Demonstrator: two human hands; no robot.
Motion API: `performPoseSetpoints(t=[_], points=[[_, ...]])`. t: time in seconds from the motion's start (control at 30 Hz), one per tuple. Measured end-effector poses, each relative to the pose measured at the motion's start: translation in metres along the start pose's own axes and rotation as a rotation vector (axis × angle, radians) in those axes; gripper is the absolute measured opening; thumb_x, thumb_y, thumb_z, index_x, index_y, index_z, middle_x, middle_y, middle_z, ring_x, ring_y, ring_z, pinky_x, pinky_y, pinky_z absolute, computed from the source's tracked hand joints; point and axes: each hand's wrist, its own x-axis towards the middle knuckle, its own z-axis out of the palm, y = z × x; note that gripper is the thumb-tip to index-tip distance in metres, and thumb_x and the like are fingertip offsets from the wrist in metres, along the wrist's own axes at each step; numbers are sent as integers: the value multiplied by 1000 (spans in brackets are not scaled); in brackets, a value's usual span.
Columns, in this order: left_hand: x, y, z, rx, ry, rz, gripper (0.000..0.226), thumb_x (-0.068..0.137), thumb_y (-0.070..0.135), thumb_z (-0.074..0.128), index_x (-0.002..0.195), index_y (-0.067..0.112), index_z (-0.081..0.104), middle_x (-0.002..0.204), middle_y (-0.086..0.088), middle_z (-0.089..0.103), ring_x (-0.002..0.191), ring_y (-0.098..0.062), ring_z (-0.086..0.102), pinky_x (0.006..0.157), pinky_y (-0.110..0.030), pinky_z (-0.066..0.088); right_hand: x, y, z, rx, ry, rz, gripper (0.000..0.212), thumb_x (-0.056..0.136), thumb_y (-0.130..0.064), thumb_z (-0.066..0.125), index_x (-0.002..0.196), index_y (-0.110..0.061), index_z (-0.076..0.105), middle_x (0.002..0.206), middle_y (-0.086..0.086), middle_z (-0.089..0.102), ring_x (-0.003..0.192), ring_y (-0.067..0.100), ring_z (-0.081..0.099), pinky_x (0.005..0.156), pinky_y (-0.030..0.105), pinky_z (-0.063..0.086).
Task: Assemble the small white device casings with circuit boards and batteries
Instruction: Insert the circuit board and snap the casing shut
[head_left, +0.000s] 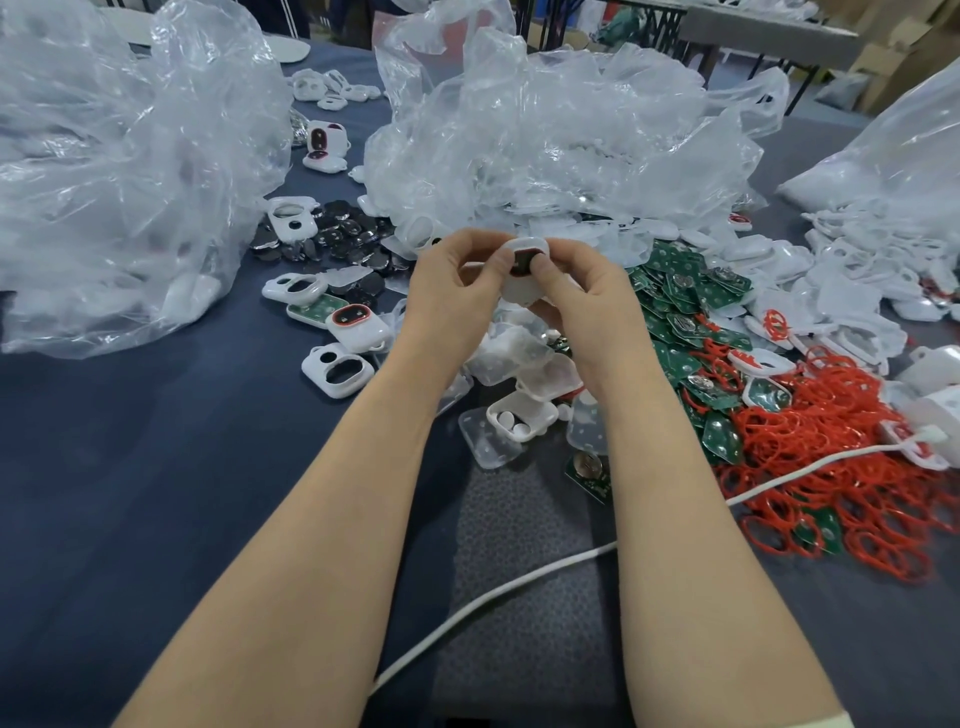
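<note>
White cable (493, 592) crosses the near blue tabletop (130, 493). Beyond it, above a heap of clear shells (511, 348), the left hand (452, 280) and right hand (576, 291) both pinch one white casing (521, 286) between thumbs and fingertips, a dark part showing in its opening. Red rings (852, 499) and green boards (680, 317) lie right; batteries (348, 236) lie far left, with crumpled bags (545, 140) beyond.

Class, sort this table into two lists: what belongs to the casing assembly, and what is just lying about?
Belongs to the job: white casing held by left hand and right hand; green circuit boards; batteries; red rings, probably.
Lying about: plastic bags; white cable.
</note>
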Motion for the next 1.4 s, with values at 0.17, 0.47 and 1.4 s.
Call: performPoseSetpoints(t=[0.17, 0.47, 1.4], points=[[1, -3, 1, -52, 6, -72, 7, 94, 15, 60, 94, 18, 66, 92, -1, 69, 86, -14, 64, 66, -19, 50, 1, 1, 4, -60, 23, -7, 13, 96, -15, 55, 103, -14, 66, 98, 10, 69, 98, 29, 66, 86, 44, 56], [4, -12, 4, -287, 36, -226, 11, 91, 10, 63, 83, 18, 65, 77, 1, 69, 72, -11, 66, 68, -22, 52, 1, 1, 4, -13, 20, 76, 9, 92, -17, 61, 99, -14, 64, 96, 11, 67, 91, 24, 65, 86, 46, 56], [22, 71, -102, 74, 576, 124, 17, 92, 9, 58, 106, 9, 67, 89, 7, 65, 85, -5, 61, 82, -18, 50, 13, -80, 144, 206, -102, -113, 20, 92, -3, 56, 112, 1, 57, 94, 23, 67, 76, 29, 68, 76, 43, 58]])
